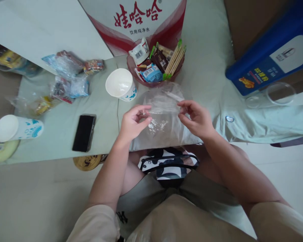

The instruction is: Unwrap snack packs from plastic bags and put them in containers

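Observation:
A clear plastic bag (164, 111) lies on the pale green table cloth (207, 60) in front of me. My left hand (132, 122) pinches the bag's left edge with fingers closed. My right hand (195, 117) pinches its right edge the same way. Just beyond the bag stands a dark red bowl (155, 64) filled with wrapped snacks and wooden sticks. A white paper cup (121, 84) stands upright to the left of the bowl.
A black phone (84, 132) lies face down at the left. Farther left are crumpled snack bags (65, 79) and a tipped paper cup (17, 128). A water carton (136, 20) stands behind the bowl, with a blue box (270, 57) and a clear glass (280, 94) at right.

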Demonstrator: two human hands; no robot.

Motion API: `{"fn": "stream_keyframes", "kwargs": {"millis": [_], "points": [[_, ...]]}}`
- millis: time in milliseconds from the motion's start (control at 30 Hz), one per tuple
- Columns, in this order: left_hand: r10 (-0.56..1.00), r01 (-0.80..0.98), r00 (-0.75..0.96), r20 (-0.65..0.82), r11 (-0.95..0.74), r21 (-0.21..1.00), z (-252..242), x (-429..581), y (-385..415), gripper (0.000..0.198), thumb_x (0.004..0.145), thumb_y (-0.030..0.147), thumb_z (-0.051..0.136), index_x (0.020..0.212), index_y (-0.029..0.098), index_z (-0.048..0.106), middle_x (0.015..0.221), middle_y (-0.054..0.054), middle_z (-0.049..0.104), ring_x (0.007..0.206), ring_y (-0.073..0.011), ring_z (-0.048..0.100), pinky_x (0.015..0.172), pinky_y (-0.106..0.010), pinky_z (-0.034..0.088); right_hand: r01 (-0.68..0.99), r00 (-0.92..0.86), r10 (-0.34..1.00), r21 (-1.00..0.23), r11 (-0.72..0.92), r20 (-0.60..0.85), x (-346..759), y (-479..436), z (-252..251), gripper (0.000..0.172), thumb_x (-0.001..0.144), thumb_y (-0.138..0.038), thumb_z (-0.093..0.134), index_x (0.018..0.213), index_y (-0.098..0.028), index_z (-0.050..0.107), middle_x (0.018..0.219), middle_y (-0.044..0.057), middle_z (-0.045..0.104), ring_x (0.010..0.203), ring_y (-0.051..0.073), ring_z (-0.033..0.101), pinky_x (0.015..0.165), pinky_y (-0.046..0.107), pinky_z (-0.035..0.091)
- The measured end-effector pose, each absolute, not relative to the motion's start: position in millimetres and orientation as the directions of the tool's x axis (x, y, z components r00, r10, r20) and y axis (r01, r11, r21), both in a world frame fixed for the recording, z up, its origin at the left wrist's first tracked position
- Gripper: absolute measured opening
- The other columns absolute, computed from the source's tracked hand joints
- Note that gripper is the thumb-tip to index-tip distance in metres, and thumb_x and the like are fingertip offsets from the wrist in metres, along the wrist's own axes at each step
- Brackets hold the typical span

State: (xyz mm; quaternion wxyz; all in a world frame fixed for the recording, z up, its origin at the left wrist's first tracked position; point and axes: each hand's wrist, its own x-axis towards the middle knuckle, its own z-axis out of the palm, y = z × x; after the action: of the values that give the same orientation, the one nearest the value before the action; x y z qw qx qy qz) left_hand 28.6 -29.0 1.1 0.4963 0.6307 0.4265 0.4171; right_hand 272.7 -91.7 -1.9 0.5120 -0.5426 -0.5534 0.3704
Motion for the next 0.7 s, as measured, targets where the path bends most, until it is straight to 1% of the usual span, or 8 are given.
{"fn": "stream_keyframes", "kwargs": {"millis": [100,200,300,367,433,533,600,700], "points": [[0.936,0.289,0.261,0.235,-0.308,0.906,-0.2,28.0,-31.3,0.014,0.077,0.017,0.077,0.089,0.023,0.081,0.087,-0.003,0.066,0.073,-0.0138,0.063,0.071,-0.029,0.057,0.423,0.173,0.948,-0.889,0.174,0.268,272.4,-91.3,0.6,0.009,0.087,-0.028,0.066,0.092,-0.027,0.074,0.081,0.003,0.058,0.078,0.020,0.059,0.080,0.041,0.053],[0.916,0.417,0.233,0.326,-0.397,0.818,-0.3,28.6,-31.3,0.010,0.075,0.014,0.076,0.078,0.023,0.078,0.093,-0.004,0.061,0.085,-0.0178,0.063,0.081,-0.035,0.058,0.470,0.202,0.910,-0.851,0.235,0.363,270.8,-91.3,3.6,0.007,0.087,-0.028,0.066,0.084,-0.027,0.072,0.091,0.006,0.060,0.090,0.024,0.062,0.086,0.044,0.054],[0.905,0.375,0.265,0.334,-0.416,0.828,1.7,29.3,-31.3,0.008,0.075,0.015,0.074,0.073,0.023,0.074,0.110,-0.006,0.067,0.111,-0.0242,0.066,0.099,-0.043,0.057,0.352,0.152,0.928,-0.896,0.270,0.339,270.3,-94.6,7.5,0.008,0.089,-0.029,0.065,0.082,-0.025,0.067,0.098,0.007,0.066,0.103,0.026,0.067,0.097,0.047,0.053],[0.895,0.222,0.321,0.310,-0.389,0.894,2.4,30.8,-32.2,0.006,0.079,0.019,0.071,0.074,0.023,0.072,0.112,-0.006,0.072,0.117,-0.0251,0.069,0.104,-0.044,0.057,0.186,0.091,0.971,-0.961,0.203,0.223,270.1,-97.5,9.7,0.013,0.091,-0.034,0.065,0.083,-0.025,0.063,0.088,0.005,0.068,0.093,0.023,0.070,0.089,0.042,0.055],[0.898,0.076,0.354,0.261,-0.306,0.949,1.8,34.2,-33.7,0.008,0.084,0.024,0.069,0.077,0.022,0.072,0.097,-0.005,0.077,0.103,-0.0221,0.074,0.096,-0.039,0.060,0.002,0.027,0.997,-0.997,0.073,0.073,269.1,-98.8,10.6,0.019,0.092,-0.040,0.066,0.085,-0.025,0.060,0.071,-0.001,0.064,0.068,0.017,0.066,0.069,0.034,0.054],[0.938,0.004,0.336,0.079,-0.086,0.996,0.2,42.6,-35.1,0.009,0.086,0.029,0.070,0.082,0.021,0.070,0.073,0.000,0.073,0.065,-0.0138,0.070,0.062,-0.025,0.057,-0.201,-0.004,0.994,-0.974,-0.106,-0.107,266.1,-95.3,9.4,0.025,0.092,-0.045,0.070,0.088,-0.025,0.055,0.055,-0.007,0.053,0.043,0.010,0.047,0.046,0.026,0.040],[0.945,-0.007,0.318,-0.076,0.083,0.997,0.2,48.5,-33.8,0.012,0.084,0.032,0.072,0.085,0.021,0.068,0.066,0.003,0.069,0.048,-0.0097,0.059,0.044,-0.020,0.044,-0.277,0.037,0.980,-0.944,-0.180,-0.197,264.1,-90.2,7.3,0.028,0.090,-0.047,0.071,0.092,-0.025,0.054,0.054,-0.009,0.050,0.041,0.009,0.043,0.043,0.025,0.034],[0.941,-0.036,0.262,-0.213,0.230,0.973,1.6,53.4,-27.4,0.018,0.080,0.035,0.075,0.085,0.022,0.064,0.060,0.006,0.063,0.038,-0.0067,0.048,0.035,-0.019,0.032,-0.361,0.082,0.958,-0.904,-0.230,-0.276,262.3,-83.5,3.1,0.036,0.083,-0.046,0.078,0.099,-0.026,0.055,0.060,-0.008,0.054,0.049,0.010,0.048,0.047,0.025,0.036]]}}
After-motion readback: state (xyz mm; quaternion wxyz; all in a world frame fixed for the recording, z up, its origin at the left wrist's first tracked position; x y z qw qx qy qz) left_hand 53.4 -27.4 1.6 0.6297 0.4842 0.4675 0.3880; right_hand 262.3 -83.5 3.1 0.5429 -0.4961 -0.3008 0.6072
